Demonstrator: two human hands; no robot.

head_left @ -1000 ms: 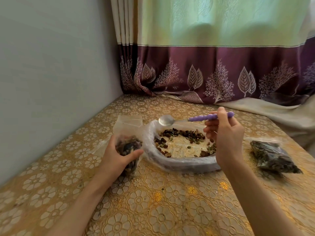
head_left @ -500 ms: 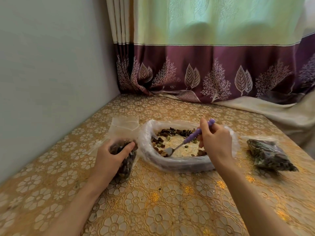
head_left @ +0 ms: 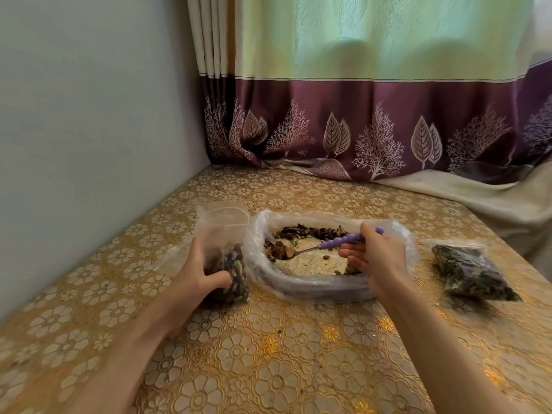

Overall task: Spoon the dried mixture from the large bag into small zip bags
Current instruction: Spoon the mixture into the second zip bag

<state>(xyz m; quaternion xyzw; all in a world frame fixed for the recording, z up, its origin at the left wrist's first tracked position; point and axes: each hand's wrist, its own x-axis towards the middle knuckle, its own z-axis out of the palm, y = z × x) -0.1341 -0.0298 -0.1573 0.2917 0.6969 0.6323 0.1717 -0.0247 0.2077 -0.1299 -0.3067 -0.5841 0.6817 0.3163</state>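
Dried mixture [head_left: 310, 233] lies in the rolled-down large bag [head_left: 313, 289] on a gold floral bench [head_left: 268, 354] beside a grey wall and purple curtain, where the right hand [head_left: 375, 261] gripping the spoon [head_left: 325, 246] now lifts a full scoop that sat low 0.5 s ago, left hand [head_left: 200, 270] clutching the small zip bag [head_left: 230, 273].

Both hands reach forward: left hand [head_left: 200, 271] curled in a grip, right hand [head_left: 375, 259] pinching.

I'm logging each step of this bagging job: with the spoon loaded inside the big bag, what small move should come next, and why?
Probably lift the spoon leftward to the open small zip bag and tip it in: its bowl already carries mixture, and the left hand grips that bag upright beside the large bag.
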